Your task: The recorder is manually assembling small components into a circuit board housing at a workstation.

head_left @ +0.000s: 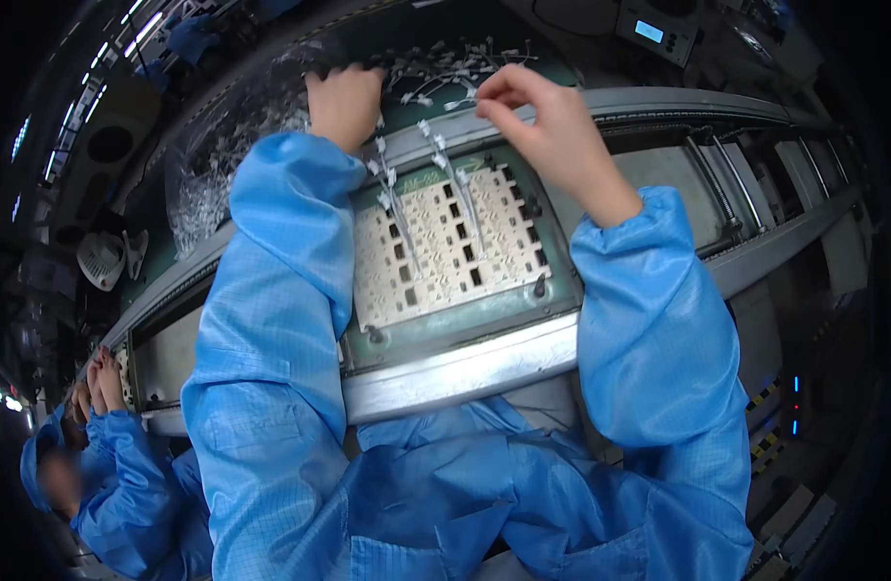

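Observation:
My left hand (347,107) reaches down into the pile of white connector cables (295,107) beyond the rail, its fingertips hidden. My right hand (547,126) is closed in a pinch, thumb and forefinger close together beside loose white cables (455,79). Whatever lies between those fingertips is too small to make out. Below both hands, a cream-coloured slotted panel (436,281) rests on a green board (397,351). Two thin white cable bundles (399,215) with connectors lie lengthwise across the panel, their far ends reaching toward the rail.
Metal conveyor rails (465,363) run along the near and far sides of the board. A clear plastic bag (199,194) of cables lies at the far left, near a white device (102,259). Another person in blue (126,474) works farther left. A box with a lit screen (649,32) stands behind.

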### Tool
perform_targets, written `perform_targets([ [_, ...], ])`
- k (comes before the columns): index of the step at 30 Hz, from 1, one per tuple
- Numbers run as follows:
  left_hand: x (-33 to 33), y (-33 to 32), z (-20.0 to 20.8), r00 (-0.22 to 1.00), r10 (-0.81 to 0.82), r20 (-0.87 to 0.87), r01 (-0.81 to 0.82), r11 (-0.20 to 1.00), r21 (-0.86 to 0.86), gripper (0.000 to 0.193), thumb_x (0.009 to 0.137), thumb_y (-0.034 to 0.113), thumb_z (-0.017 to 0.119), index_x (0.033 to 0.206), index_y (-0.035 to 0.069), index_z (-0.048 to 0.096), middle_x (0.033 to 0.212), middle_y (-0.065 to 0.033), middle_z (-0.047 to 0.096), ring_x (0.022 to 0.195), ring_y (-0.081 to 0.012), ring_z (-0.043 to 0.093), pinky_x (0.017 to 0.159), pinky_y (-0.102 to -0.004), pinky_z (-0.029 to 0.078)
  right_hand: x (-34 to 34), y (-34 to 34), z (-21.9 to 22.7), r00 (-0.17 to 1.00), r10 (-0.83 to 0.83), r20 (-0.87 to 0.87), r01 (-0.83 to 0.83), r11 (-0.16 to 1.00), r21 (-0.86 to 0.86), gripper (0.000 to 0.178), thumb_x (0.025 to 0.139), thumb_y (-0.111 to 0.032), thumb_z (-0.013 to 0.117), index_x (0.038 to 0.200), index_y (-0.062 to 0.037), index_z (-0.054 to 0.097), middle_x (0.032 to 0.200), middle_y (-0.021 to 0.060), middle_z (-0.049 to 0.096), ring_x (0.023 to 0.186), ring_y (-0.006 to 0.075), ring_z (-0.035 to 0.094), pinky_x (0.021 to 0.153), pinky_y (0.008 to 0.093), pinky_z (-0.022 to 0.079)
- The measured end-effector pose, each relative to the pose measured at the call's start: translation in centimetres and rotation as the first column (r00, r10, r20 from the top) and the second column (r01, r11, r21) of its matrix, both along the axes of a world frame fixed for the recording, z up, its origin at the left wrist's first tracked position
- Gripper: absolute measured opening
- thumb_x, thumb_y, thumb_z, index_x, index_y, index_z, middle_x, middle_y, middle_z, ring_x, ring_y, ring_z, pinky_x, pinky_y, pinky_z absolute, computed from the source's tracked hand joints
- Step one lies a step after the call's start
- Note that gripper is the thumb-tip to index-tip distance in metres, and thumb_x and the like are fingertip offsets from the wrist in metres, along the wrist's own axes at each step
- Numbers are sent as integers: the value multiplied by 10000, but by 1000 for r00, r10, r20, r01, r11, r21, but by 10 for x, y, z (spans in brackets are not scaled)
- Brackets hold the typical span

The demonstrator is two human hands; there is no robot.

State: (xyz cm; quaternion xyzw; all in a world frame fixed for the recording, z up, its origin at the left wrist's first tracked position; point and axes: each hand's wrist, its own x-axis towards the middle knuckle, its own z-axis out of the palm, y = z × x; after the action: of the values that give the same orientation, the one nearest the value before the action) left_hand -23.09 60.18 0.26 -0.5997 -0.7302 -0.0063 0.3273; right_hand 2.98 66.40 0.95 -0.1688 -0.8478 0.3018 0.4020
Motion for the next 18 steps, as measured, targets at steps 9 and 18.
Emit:
perform_targets([
  [9,-29,19,-10,989,-24,148,37,996,-86,203,857,109,573,1001,149,710,918,-102,711,962,-331,656,883,-605,407,-2,-7,5,1000,11,4,-10,998,-59,172,930,-145,641,1053,-25,641,1008,85,741,1001,209,714,834,299,541],
  [18,-56,-10,38,351,-365,862,192,929,316,281,933,173,638,1116,-39,665,949,-85,744,891,-140,686,828,-278,514,-1,-8,8,999,-46,-22,42,990,-135,160,946,-147,607,1053,-31,637,980,89,762,976,176,715,842,290,527],
])
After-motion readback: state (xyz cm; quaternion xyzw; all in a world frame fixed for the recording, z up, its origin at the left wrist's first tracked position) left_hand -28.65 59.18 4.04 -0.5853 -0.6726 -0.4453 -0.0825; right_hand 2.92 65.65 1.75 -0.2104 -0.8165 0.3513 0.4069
